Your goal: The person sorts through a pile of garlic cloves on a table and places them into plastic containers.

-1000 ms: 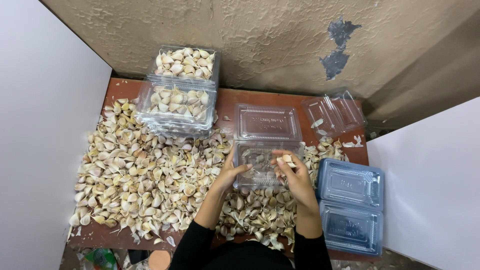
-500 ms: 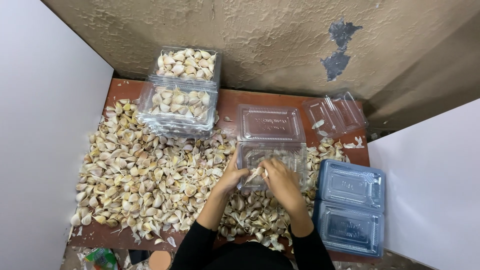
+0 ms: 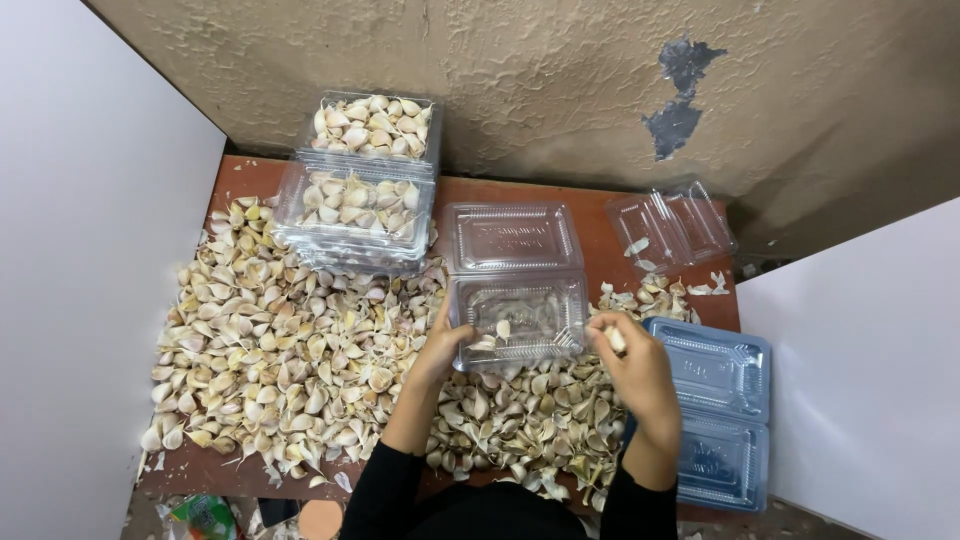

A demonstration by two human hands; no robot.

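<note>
Two hands: left hand (image 3: 447,345) grips open clamshell (image 3: 517,320); right hand (image 3: 635,372) pinches one garlic clove (image 3: 615,339).

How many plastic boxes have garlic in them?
3. Two filled clear plastic clamshell boxes sit stacked at the table's back left, and the open clear box by the left hand holds a few cloves. More may hide beneath the stack.
</note>
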